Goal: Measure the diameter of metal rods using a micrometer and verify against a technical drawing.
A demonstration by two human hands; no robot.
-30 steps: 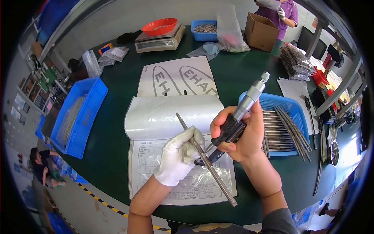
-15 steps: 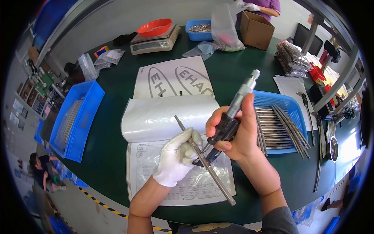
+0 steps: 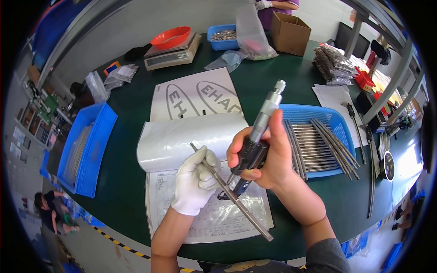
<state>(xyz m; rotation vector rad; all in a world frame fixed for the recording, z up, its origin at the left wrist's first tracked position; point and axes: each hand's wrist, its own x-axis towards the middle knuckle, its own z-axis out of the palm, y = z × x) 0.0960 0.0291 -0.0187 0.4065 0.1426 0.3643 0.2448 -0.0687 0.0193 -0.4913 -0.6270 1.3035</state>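
In the middle, my gloved left hand is closed on a thin stepped metal rod, which slants from upper left to lower right. My bare right hand grips a micrometer by its dark frame, the silver thimble pointing up and away. The micrometer's lower frame end reaches the rod just below the gloved fingers; whether its jaws touch the rod I cannot make out. Under both hands lies an open binder with plastic-sleeved sheets. Right of my right hand, a light blue basket holds several similar rods.
A deep blue bin with rods stands left. At the back are a scale with a red dish, a small blue tub and a cardboard box. Calipers lie far right. Another person works behind.
The view has shifted a little, so most things sit slightly further left. Both hands keep their hold on the rod and the micrometer, with little change between them.
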